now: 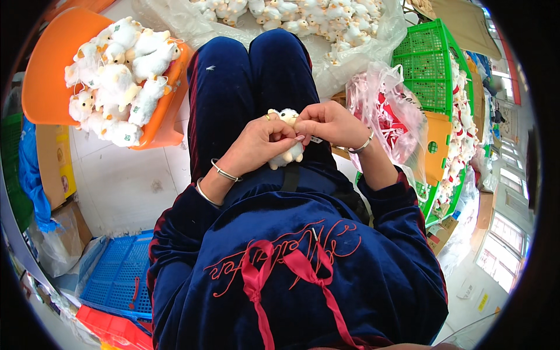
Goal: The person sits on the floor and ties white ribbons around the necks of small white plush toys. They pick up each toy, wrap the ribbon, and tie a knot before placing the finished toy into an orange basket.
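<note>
A small white plush toy with a dark eye and yellowish feet sits upright on my lap. My left hand is closed at the toy's neck, its thumb and fingers pinched against the front. From the other side my right hand also pinches at the neck, and its fingertips meet those of the left. What lies between the right fingertips is too small and covered to name. A bit of a white tag shows beneath the right fingers. Part of the toy's head and chest is hidden behind my fingers.
On the left, white plush toys are heaped on an orange chair. More toys lie on clear plastic sheeting ahead. To the right are a plastic bag of red and white pieces and green crates. A blue crate stands lower left.
</note>
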Demonstrator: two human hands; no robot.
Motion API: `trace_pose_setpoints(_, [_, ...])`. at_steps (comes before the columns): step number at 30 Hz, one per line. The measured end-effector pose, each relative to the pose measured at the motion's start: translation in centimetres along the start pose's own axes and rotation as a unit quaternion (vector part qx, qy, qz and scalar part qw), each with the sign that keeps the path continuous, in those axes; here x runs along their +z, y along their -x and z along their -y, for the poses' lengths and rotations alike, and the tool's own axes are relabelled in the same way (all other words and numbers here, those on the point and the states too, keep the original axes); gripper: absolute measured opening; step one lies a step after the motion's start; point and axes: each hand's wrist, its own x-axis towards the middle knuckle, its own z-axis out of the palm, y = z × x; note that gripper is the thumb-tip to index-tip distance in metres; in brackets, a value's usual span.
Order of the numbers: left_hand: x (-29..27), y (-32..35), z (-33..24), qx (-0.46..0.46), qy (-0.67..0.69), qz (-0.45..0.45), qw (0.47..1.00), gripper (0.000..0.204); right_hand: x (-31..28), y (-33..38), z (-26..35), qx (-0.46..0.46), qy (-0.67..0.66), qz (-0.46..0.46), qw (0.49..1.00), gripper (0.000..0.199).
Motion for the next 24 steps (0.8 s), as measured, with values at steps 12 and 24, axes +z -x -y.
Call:
trace_pose_setpoints(12, [0.2,-0.1,-0.2,0.008,-0.026,-0.001,1.0,0.011,1.1,0.6,-0.4,-0.074,0.179,-0.063,0.979,0.013])
trace_pose_setpoints(24, [0.4,-0.1,-0.1,0.013,-0.028,-0.015,0.999,0.01,1.2,0.2,-0.4,-0.112,0.244,-0.081,0.96,0.02])
